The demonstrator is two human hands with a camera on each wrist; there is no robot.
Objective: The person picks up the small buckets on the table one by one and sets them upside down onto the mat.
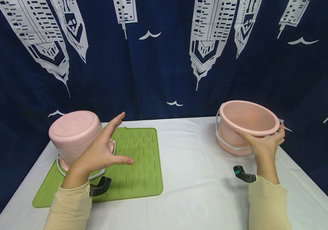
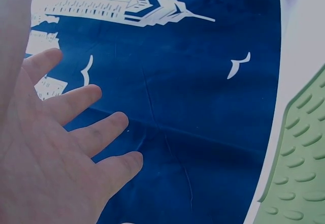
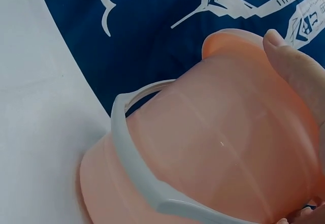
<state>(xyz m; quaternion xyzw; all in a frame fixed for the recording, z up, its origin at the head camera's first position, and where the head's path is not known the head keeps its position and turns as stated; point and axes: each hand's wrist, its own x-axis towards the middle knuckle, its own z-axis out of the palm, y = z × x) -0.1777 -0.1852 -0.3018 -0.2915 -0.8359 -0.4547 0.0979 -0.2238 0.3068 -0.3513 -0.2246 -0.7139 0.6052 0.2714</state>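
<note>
At the right of the head view, my right hand (image 1: 264, 147) holds a pink bucket (image 1: 232, 137) near its rim, thumb on the near side and fingers round the right side. Its mouth faces up, and the white handle (image 1: 221, 135) hangs down the outside. In the right wrist view the bucket wall (image 3: 213, 127) fills much of the picture. My left hand (image 1: 96, 155) is in front of a second pink bucket (image 1: 73, 124), thumb and fingers spread apart, holding nothing. That bucket is upside down on a green mat (image 1: 138, 169), partly hidden by the hand.
A white cloth (image 1: 192, 172) covers the table. Behind it hangs a dark blue curtain (image 1: 152, 76) with white buildings and birds. Each wrist carries a black camera mount, one at the left (image 1: 100, 187) and one at the right (image 1: 244, 175).
</note>
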